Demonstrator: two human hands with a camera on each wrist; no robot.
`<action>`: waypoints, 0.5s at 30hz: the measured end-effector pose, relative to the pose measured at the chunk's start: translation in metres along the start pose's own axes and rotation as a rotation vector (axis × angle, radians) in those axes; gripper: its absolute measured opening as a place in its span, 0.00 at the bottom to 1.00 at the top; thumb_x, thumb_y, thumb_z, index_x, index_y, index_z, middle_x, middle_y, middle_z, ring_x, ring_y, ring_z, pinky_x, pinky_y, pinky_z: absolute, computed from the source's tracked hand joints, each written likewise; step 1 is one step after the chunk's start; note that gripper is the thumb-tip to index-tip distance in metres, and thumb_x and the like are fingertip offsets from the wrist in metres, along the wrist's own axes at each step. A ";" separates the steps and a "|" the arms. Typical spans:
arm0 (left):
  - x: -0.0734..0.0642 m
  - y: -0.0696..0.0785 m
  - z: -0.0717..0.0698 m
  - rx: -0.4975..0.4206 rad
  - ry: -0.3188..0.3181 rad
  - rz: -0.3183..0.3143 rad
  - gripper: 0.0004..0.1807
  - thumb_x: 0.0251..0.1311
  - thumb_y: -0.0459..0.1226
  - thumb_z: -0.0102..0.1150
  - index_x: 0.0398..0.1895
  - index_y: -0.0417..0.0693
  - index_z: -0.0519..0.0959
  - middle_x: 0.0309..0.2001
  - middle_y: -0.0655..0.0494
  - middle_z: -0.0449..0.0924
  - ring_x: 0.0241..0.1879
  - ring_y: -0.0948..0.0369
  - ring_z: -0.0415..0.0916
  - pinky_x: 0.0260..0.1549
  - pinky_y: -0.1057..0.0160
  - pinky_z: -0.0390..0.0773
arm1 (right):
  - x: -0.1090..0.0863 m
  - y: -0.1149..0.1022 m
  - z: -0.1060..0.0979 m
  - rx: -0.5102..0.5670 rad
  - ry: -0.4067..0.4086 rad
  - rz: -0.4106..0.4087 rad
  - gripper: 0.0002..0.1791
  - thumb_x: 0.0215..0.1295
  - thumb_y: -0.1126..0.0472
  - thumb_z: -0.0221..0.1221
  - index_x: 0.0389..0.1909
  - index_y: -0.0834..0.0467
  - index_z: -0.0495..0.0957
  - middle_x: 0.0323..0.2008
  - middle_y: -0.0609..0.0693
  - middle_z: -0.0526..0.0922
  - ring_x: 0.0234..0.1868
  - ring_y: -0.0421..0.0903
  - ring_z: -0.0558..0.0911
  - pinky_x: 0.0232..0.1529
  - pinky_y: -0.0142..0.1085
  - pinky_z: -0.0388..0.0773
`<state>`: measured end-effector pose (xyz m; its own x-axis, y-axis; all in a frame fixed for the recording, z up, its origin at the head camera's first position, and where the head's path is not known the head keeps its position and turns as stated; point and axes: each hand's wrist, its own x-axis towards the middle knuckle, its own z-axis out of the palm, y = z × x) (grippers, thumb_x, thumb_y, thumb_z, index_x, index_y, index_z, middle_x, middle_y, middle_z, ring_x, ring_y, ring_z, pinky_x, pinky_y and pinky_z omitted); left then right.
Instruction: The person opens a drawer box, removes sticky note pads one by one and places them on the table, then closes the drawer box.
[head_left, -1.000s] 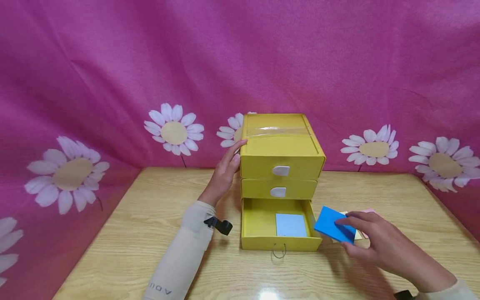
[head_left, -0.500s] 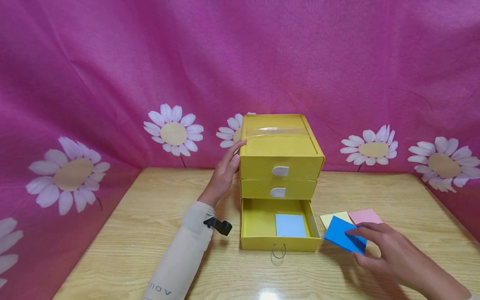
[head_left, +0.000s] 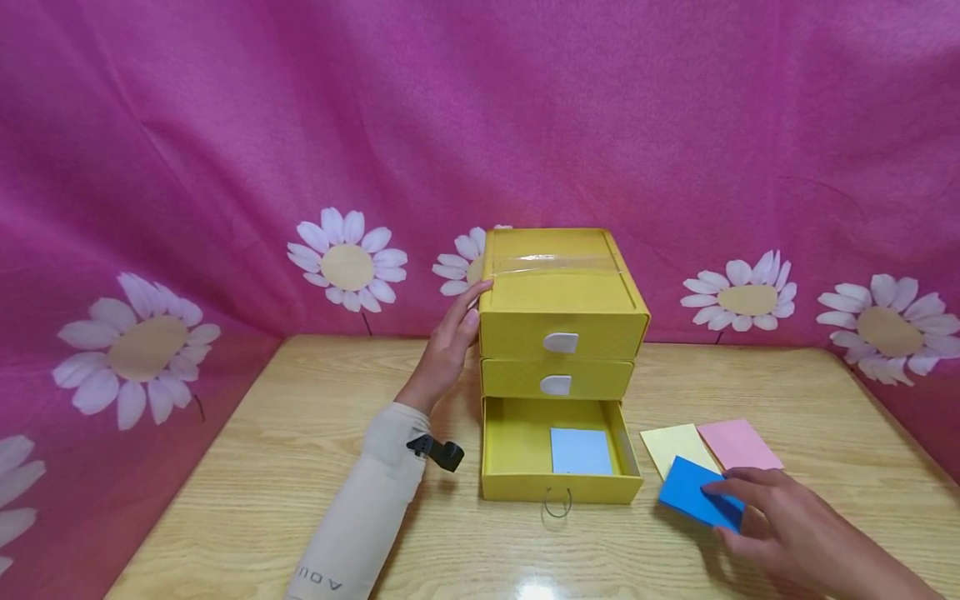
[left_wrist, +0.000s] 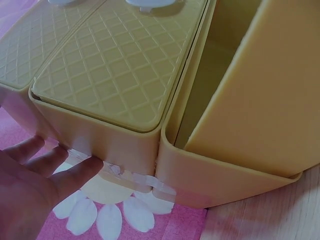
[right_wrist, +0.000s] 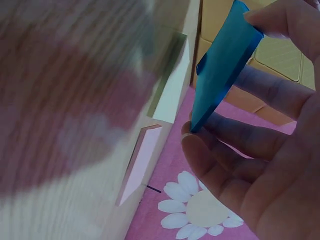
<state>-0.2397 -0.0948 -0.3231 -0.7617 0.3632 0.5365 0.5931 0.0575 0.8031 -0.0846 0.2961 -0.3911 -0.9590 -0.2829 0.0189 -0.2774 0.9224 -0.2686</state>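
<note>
My right hand (head_left: 795,521) pinches a blue sticky note pad (head_left: 692,492) by its edges, thumb on one side and fingertips on the other, as the right wrist view (right_wrist: 220,75) also shows. The pad is low over the table, overlapping the corner of a pale yellow sticky note pad (head_left: 677,446). Beside that lies a pink sticky note pad (head_left: 741,444). With outstretched fingers, my left hand (head_left: 444,357) touches the left side of a yellow three-drawer unit (head_left: 562,292). Its bottom drawer (head_left: 517,487) is pulled out, and a light blue sticky note pad (head_left: 581,451) lies inside.
The upper two drawers are closed and carry white tabs (head_left: 561,342); a thin ring pull (head_left: 558,502) hangs on the bottom one. Clear tape (head_left: 555,262) crosses the unit's top. A pink flowered cloth (head_left: 600,108) hangs behind the wooden table (head_left: 285,467).
My right hand has carried the blue pad away from the drawer, rightward and toward me, uncovering the yellow and pink pads. The left hand has stayed against the unit.
</note>
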 end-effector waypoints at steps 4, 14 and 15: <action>0.000 0.000 0.000 -0.008 -0.003 -0.008 0.25 0.75 0.37 0.34 0.73 0.45 0.58 0.74 0.50 0.54 0.71 0.56 0.54 0.68 0.51 0.57 | 0.003 0.002 0.001 -0.019 -0.115 0.066 0.29 0.48 0.43 0.71 0.50 0.51 0.82 0.52 0.59 0.78 0.50 0.57 0.76 0.43 0.56 0.80; 0.000 -0.001 0.000 -0.013 -0.011 -0.015 0.25 0.75 0.38 0.34 0.73 0.46 0.57 0.74 0.51 0.54 0.71 0.55 0.55 0.67 0.50 0.58 | 0.004 0.007 0.007 0.099 -0.274 0.199 0.31 0.43 0.42 0.72 0.50 0.48 0.82 0.56 0.58 0.75 0.54 0.61 0.72 0.42 0.51 0.82; 0.000 -0.001 0.000 -0.016 -0.012 -0.016 0.25 0.75 0.38 0.34 0.73 0.47 0.57 0.74 0.51 0.54 0.70 0.55 0.56 0.66 0.50 0.59 | 0.004 0.008 0.007 0.111 -0.278 0.204 0.30 0.43 0.42 0.72 0.50 0.48 0.82 0.56 0.58 0.74 0.55 0.62 0.72 0.41 0.50 0.82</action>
<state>-0.2402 -0.0949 -0.3241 -0.7679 0.3739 0.5201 0.5762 0.0484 0.8159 -0.0898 0.3001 -0.4001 -0.9372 -0.1707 -0.3040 -0.0595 0.9374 -0.3431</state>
